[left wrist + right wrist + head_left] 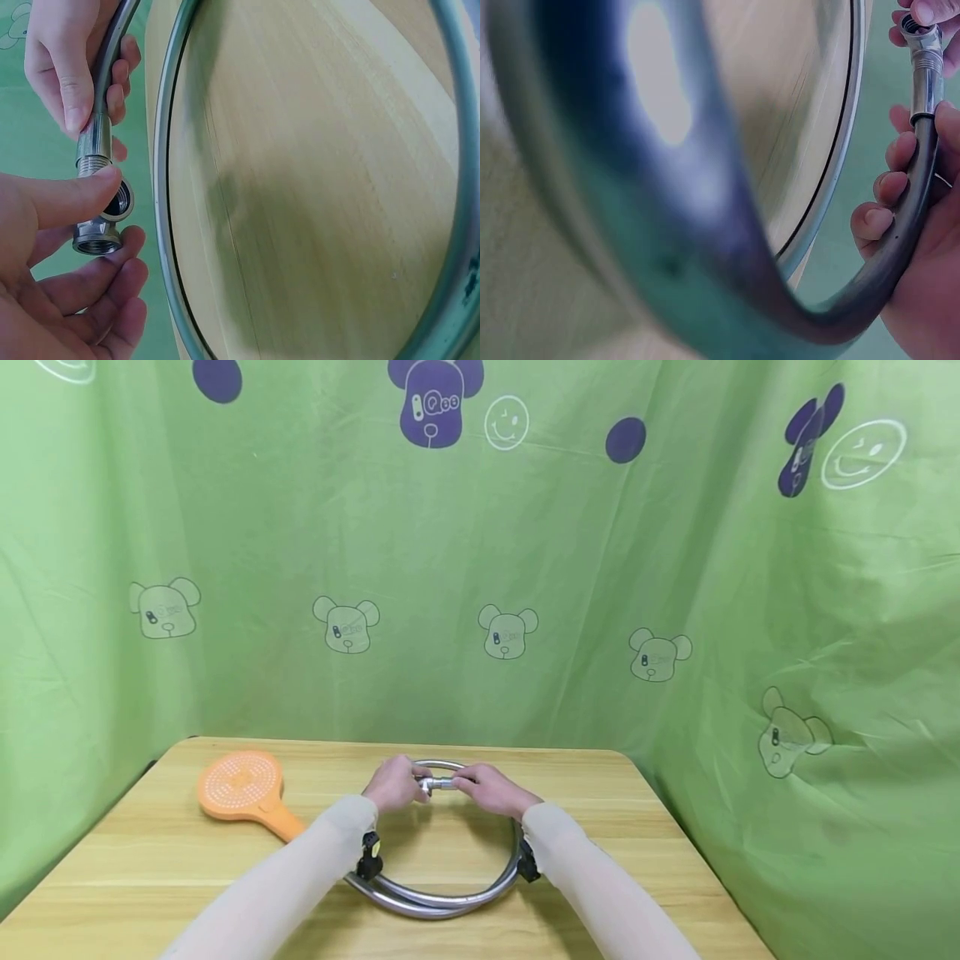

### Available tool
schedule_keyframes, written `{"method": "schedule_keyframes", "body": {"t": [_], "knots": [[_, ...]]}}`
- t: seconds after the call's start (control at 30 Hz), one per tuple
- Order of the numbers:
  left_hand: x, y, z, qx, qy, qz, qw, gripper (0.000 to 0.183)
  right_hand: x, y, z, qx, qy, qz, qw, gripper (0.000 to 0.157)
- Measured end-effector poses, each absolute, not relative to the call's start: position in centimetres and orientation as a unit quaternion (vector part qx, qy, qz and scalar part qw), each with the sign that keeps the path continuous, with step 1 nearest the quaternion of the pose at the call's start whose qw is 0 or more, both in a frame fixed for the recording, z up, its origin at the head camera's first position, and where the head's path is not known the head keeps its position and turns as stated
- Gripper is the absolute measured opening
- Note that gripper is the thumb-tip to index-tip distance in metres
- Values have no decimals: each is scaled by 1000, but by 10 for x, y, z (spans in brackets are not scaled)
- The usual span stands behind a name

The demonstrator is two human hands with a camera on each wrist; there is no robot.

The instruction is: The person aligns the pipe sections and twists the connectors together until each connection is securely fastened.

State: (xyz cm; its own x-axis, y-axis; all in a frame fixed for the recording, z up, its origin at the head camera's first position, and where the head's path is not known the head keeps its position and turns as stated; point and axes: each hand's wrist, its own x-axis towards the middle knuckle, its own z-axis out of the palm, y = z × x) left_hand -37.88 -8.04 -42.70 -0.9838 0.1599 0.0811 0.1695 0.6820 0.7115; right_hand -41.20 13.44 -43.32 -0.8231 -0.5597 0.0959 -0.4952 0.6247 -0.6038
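Observation:
In the head view, my left hand [395,783] pinches a small chrome tee fitting [88,227] between thumb and fingers. Two round openings show on the fitting, one at its side and one at its lower end. A metal shower hose [435,910] lies in loops on the table, and my right hand [497,790] grips it just behind its end. The hose's smooth chrome end sleeve [94,135] meets the fitting in line, with some thread showing between them. Part of the left hand's grip is hidden behind the fitting.
An orange shower head [240,783] lies face up on the left side of the wooden table [615,860], its handle running toward my left sleeve. Green printed curtains [435,543] hang behind and on both sides. Black cameras sit on both wrists.

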Motion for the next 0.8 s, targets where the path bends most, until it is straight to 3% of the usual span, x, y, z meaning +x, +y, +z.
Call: {"method": "schedule_keyframes", "body": {"t": [0.2,0.47,0.8], "knots": [[-379,-79,-426,-88,-917,-389,12,39,-411,136,-434,-278,892,-352,57,16],[-376,-78,-425,-104,-916,-387,11,35,-415,135,-434,-281,902,-324,44,34],[-375,-79,-424,-101,-916,-387,13,39,-414,131,-433,-257,896,-361,39,25]]}}
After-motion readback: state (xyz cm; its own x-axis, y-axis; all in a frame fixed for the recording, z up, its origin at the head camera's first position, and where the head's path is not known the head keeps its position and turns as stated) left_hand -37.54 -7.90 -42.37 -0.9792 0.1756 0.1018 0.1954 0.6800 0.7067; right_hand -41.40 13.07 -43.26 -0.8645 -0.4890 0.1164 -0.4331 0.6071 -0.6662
